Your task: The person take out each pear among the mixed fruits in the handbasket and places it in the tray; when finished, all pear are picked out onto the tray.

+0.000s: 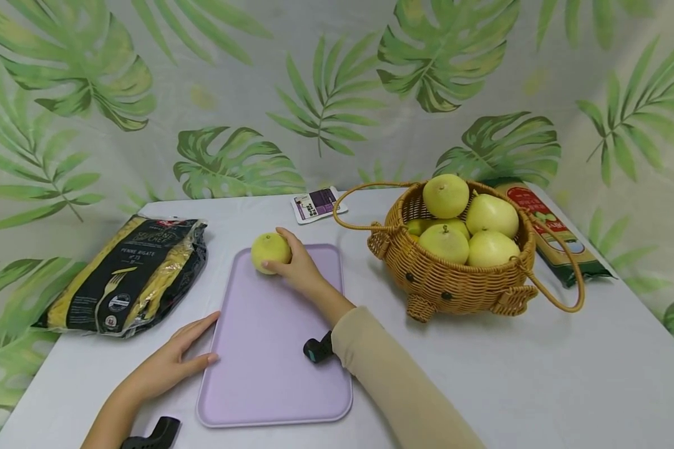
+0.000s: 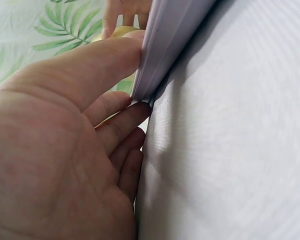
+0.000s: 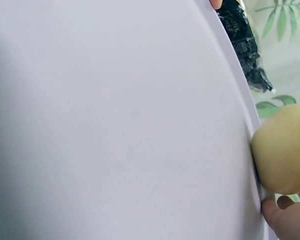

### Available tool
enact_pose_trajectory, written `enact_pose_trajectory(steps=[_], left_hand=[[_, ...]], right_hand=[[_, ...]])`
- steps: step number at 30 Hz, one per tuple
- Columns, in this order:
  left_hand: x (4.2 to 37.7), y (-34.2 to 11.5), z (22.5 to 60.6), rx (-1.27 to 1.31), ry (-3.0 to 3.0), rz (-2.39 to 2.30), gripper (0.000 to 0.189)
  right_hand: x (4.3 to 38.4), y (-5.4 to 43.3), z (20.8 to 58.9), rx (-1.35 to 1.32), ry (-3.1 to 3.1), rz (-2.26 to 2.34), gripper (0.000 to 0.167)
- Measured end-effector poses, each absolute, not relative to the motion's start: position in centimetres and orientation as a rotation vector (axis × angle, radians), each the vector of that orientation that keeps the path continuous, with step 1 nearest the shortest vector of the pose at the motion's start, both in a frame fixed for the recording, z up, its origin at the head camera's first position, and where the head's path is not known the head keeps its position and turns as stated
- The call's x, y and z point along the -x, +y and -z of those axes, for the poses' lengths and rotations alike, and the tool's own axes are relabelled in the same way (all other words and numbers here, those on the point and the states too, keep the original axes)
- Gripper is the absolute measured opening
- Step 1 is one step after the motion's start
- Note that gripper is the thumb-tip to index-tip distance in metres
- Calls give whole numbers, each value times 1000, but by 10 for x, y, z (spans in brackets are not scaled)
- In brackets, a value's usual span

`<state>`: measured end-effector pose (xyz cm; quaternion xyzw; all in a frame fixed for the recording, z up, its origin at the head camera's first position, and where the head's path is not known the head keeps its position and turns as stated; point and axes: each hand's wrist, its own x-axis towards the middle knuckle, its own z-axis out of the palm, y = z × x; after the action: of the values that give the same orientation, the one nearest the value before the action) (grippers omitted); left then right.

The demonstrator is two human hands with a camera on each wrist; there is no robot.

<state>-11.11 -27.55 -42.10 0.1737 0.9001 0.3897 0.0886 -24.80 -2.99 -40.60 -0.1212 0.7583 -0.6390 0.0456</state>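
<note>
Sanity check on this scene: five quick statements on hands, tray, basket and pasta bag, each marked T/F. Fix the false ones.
1. The right hand holds a round fruit by the far end of the tray. True.
2. The left hand is inside the wicker basket. False: it touches the tray's left edge.
3. The wicker basket stands to the right of the tray. True.
4. The black pasta bag lies on the tray. False: it lies left of it.
5. The wicker basket is empty. False: it contains several pale fruits.
</note>
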Motion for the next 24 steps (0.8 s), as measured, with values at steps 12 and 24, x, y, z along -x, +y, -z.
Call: enact_pose_trajectory(steps=[12, 24], left_hand=[[112, -275, 419, -529, 2671, -1159, 70], [111, -275, 420, -509, 2659, -1161, 69]], right_hand=[[201, 12, 344, 830, 2437, 1934, 60], [161, 109, 304, 1555, 2532, 2079, 65]])
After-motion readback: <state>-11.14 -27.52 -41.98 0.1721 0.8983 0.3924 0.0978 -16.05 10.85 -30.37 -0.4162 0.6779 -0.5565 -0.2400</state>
